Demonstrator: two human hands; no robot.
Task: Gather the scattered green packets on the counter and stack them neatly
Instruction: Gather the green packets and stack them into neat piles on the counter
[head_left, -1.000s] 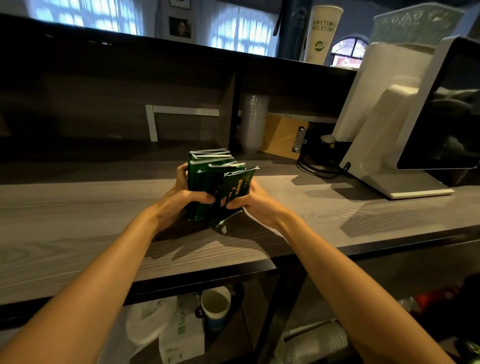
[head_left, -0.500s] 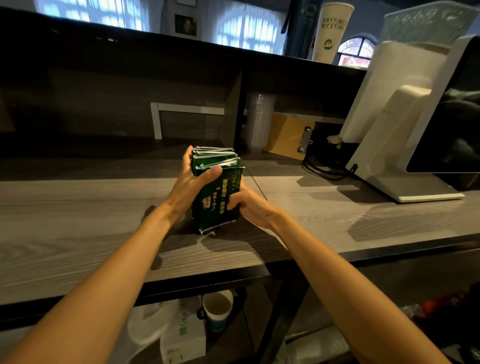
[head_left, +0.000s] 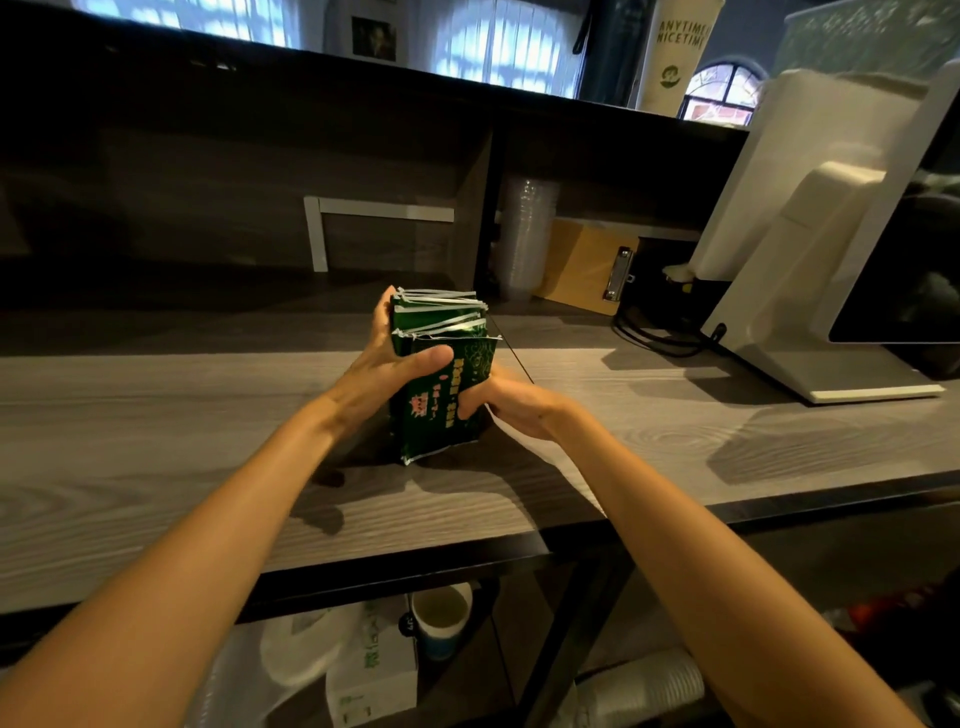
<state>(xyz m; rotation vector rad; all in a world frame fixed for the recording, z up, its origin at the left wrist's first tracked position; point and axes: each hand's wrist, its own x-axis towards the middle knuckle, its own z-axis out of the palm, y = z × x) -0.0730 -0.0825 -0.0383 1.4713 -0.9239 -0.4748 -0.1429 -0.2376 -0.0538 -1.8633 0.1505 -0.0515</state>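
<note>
On the counter (head_left: 156, 415), about mid-width and short of its front edge, green packets (head_left: 441, 395) stand upright as one bundle, lower edges down on the counter top. White top seams are uneven and slightly fanned. Front packet faces the camera, yellow print visible, text not readable.

Left hand (head_left: 379, 374) grips the bundle's left side, thumb (head_left: 431, 358) curled across the front packet near its top, fingers wrapped behind. Right hand (head_left: 514, 405) grips the right side lower down, thumb (head_left: 470, 402) pressed on the front face; its other fingers are hidden behind the bundle. Both forearms reach over the counter's front edge.

At the counter's back: stack of clear cups (head_left: 527, 234), with a brown clipboard (head_left: 576, 270) leaning beside it. On the counter's right end: white terminal (head_left: 810, 260), black cables (head_left: 654, 338) at its base. Under the counter: paper cup (head_left: 441, 618) on a lower shelf.
</note>
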